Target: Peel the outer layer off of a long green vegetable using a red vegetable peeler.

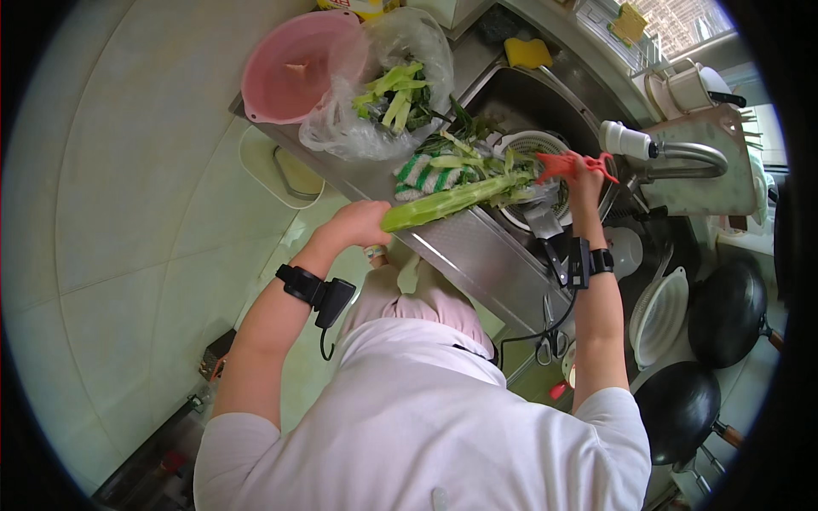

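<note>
My left hand grips the thick end of a long, partly peeled green stalk, which looks like celtuce. The stalk slants up and to the right over the steel counter's front edge. Over the sink, my right hand is closed on a red plastic peeler, near the stalk's leafy end. Peel strips lie around that end, over a green-and-white striped cloth and a white colander in the sink. Below the colander is a cleaver with a black handle.
A pink basin and a clear plastic bag of green peelings stand on the counter at the upper left. The faucet reaches in from the right. Scissors hang by the counter's front. Two black woks stand at the right.
</note>
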{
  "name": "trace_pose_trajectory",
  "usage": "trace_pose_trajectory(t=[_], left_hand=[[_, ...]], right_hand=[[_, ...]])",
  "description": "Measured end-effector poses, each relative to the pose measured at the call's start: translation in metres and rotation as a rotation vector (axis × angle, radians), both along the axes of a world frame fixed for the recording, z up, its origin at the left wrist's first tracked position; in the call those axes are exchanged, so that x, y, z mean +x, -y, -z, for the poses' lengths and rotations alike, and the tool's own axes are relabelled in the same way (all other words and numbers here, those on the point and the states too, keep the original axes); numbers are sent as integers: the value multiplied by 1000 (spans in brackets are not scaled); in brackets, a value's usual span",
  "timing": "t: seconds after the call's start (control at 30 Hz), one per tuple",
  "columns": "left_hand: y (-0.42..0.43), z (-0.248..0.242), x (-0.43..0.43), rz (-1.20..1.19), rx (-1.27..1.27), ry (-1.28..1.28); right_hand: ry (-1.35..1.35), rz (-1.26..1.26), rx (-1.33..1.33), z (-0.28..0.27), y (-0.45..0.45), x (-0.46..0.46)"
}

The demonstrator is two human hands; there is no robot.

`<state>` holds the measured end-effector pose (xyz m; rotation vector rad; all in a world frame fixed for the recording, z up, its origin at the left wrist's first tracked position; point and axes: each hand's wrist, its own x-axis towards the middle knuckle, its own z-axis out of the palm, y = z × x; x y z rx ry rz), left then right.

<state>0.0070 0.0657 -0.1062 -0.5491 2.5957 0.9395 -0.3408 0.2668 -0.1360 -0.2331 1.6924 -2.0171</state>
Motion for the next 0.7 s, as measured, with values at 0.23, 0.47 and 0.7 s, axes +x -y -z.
trace_pose_trajectory(t=[0.23, 0.47, 0.7], left_hand=[[1, -3, -16, -136, 449, 229], [9, -22, -5, -200, 490, 243], [-11, -27, -7, -30, -32, 143]], right_hand=[[588, -378, -117, -1, 62, 137], [-234, 232, 212, 67, -38, -18], [322, -194, -37, -5, 37, 73]])
